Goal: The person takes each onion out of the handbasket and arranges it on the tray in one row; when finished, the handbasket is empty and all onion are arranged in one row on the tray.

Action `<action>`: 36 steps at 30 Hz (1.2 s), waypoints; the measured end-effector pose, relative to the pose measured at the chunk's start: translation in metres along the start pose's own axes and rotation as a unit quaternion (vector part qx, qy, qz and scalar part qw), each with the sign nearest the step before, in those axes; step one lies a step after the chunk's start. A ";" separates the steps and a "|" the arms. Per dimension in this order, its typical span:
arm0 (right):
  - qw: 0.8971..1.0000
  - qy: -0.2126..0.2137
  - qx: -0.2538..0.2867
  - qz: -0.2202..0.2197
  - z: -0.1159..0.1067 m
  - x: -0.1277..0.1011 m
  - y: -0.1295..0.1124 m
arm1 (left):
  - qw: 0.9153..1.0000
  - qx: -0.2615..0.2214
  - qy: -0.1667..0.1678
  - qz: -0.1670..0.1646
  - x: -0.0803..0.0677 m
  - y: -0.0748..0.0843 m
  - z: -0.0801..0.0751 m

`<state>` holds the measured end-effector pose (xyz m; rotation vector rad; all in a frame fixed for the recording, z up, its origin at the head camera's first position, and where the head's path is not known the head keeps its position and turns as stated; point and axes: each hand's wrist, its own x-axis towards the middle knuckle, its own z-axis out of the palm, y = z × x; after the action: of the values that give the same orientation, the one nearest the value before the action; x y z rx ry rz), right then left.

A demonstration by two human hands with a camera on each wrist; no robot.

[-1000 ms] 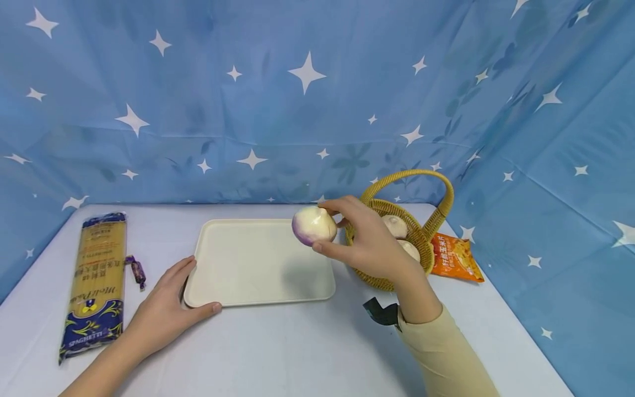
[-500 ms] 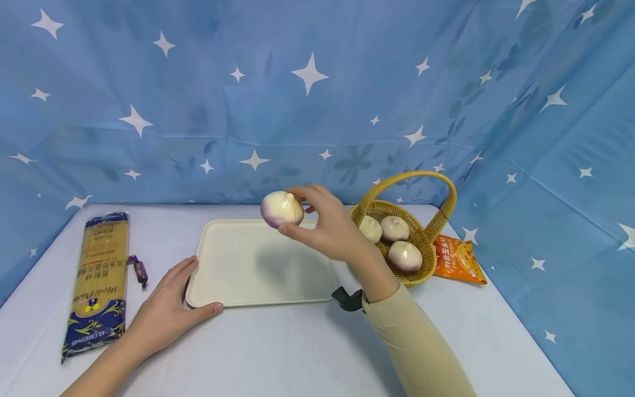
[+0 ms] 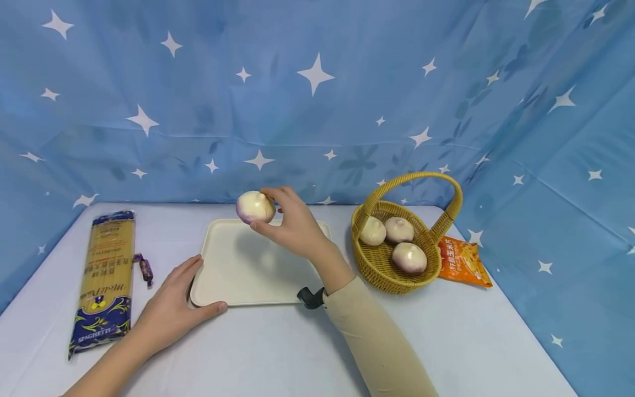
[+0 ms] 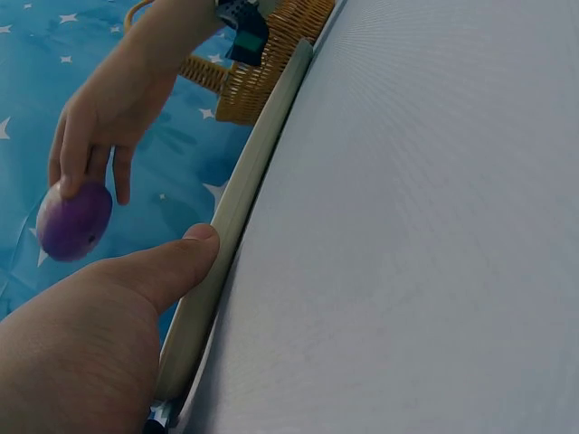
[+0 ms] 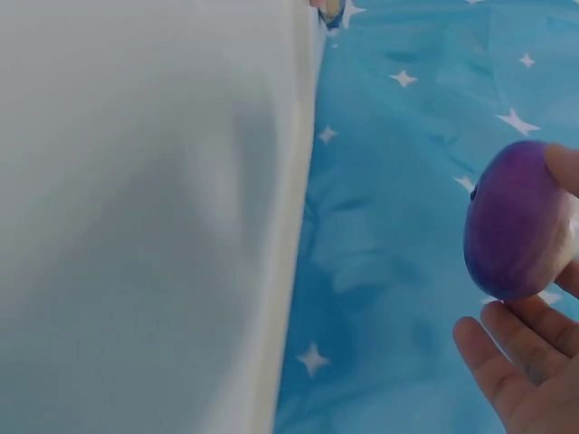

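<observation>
One purple-and-white turnip [image 3: 254, 208] is up in the air, clear of the cream tray [image 3: 248, 284] and seen over its far edge in the head view, pinched between thumb and fingers of the right hand [image 3: 291, 227]. Left hand [image 3: 175, 309] lies at the tray's near left corner, thumb spread apart from the fingers, touching the rim. Three more turnips [image 3: 409, 258] sit in the wicker basket [image 3: 389, 284] right of the tray, orange snack bag [image 3: 463, 263] just beside it; spaghetti pack [image 3: 105, 275] and wrapped candy [image 3: 145, 270] left of the tray.
</observation>
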<state>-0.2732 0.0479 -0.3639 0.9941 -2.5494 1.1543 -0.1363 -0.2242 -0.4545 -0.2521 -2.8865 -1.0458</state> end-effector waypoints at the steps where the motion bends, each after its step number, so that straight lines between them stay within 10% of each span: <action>1: 1.000 0.002 0.003 0.002 0.005 0.002 0.001 | 1.000 0.001 0.000 0.001 0.000 0.000 0.000; 36: 0.997 -0.021 0.045 0.052 0.096 0.042 -0.002 | 1.000 0.005 0.013 0.008 -0.001 -0.001 0.001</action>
<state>-0.2934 -0.0433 -0.4113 0.9242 -2.6321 1.2991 -0.1356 -0.2245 -0.4566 -0.2575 -2.8603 -1.0250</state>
